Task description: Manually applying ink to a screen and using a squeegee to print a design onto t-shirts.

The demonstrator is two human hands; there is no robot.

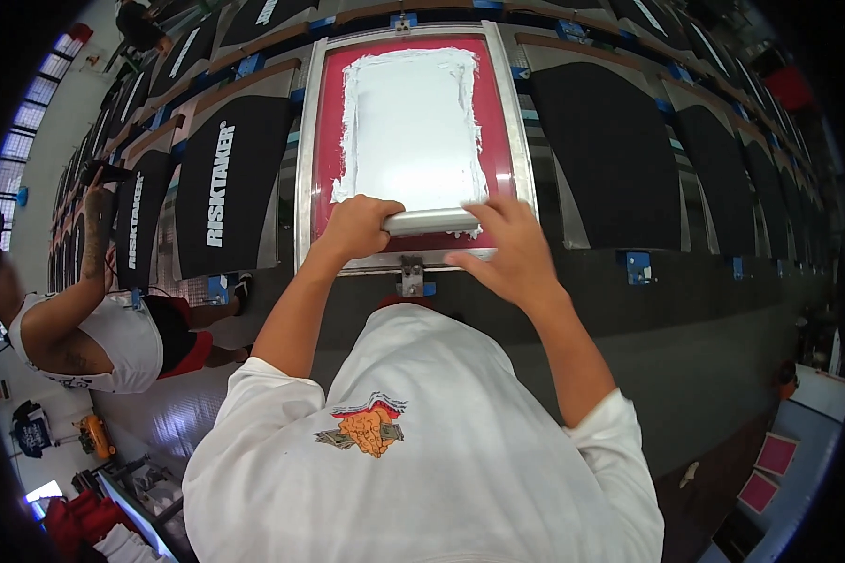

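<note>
1. Head view, landmark: the metal screen frame [521, 122], which stands directly before the person; its pinkish-red mesh [331, 103] carries a thick rectangle of white paste [411, 122] with ragged edges.
2. The silver bar-shaped squeegee [430, 222] lies crosswise inside the screen frame, close to its near edge, at the near end of the paste.
3. Left hand [357, 228]: curled around the squeegee's left end, above the near left part of the screen frame.
4. Right hand [509, 246]: spread wide, thumb well apart from the fingers, at the squeegee's right end, over the frame's near right corner. Fingers blurred; cannot tell whether they touch the bar.
5. A metal clamp [411, 279] sits at the middle of the frame's near edge.
6. Left of the screen frame: a black panel [238, 169] with white lettering, in a row of similar ones. Right of it: a plain black panel [610, 155].
7. Farther left of the frame, a co-worker [103, 338] in a sleeveless white top raises a dark handheld device [103, 173].
</note>
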